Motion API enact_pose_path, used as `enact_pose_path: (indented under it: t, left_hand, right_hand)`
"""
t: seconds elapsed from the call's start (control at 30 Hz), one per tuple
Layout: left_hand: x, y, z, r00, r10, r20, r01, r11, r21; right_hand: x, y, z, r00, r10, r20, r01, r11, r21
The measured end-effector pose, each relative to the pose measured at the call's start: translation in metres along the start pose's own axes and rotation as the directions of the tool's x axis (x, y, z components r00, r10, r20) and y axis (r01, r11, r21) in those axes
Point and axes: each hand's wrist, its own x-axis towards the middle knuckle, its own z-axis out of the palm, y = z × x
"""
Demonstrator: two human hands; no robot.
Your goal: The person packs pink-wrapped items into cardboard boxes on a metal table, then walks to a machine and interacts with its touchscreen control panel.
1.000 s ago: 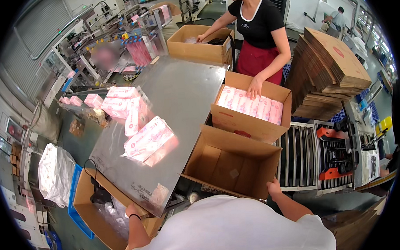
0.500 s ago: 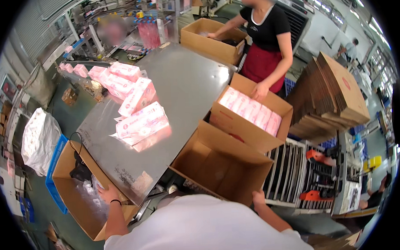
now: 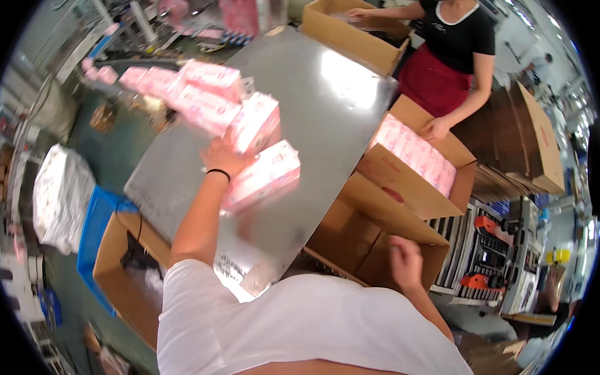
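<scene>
Head view caught the left hand [image 3: 221,154], newly stretched onto the steel table [image 3: 323,94], fingers spread against pink packs [image 3: 258,123] mid-table, while the right hand [image 3: 406,262], fingers curled, gripped the empty box [image 3: 374,238] beside it.

On the metal table [image 3: 323,101] we see a row of packs [image 3: 197,95] running back-left; the left hand [image 3: 223,154] lies against the nearest upright pack [image 3: 255,123], a flat pack [image 3: 263,175] just right of the wrist. Right hand [image 3: 405,260] sits at the near empty box [image 3: 374,231] (table's right edge). Behind it, a filled box [image 3: 415,160]; another box [image 3: 354,30] at the far end.
</scene>
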Motion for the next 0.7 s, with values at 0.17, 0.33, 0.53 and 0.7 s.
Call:
enact_pose_path:
  t: [0.17,0.33,0.53,0.7]
  left_hand:
    - [0.044,-0.003,0.001,0.965,0.142,0.221,-0.103,0.979,-0.179]
    - [0.084,-0.018,0.013,0.904,0.308,-0.296,-0.365,0.917,-0.161]
    - [0.156,-0.03,0.04,0.885,0.39,-0.255,-0.42,0.905,-0.073]
    - [0.1,-0.006,0.055,0.671,0.696,-0.256,-0.741,0.612,-0.276]
  right_hand:
    - [0.083,-0.087,0.169,0.495,0.231,0.838,-0.777,0.549,0.308]
    - [0.168,-0.14,0.267,0.646,0.41,0.644,-0.741,0.541,0.399]
    - [0.257,-0.113,0.237,0.857,0.397,0.328,-0.5,0.794,0.346]
    - [0.267,-0.11,0.186,0.959,0.28,0.04,-0.276,0.958,-0.082]
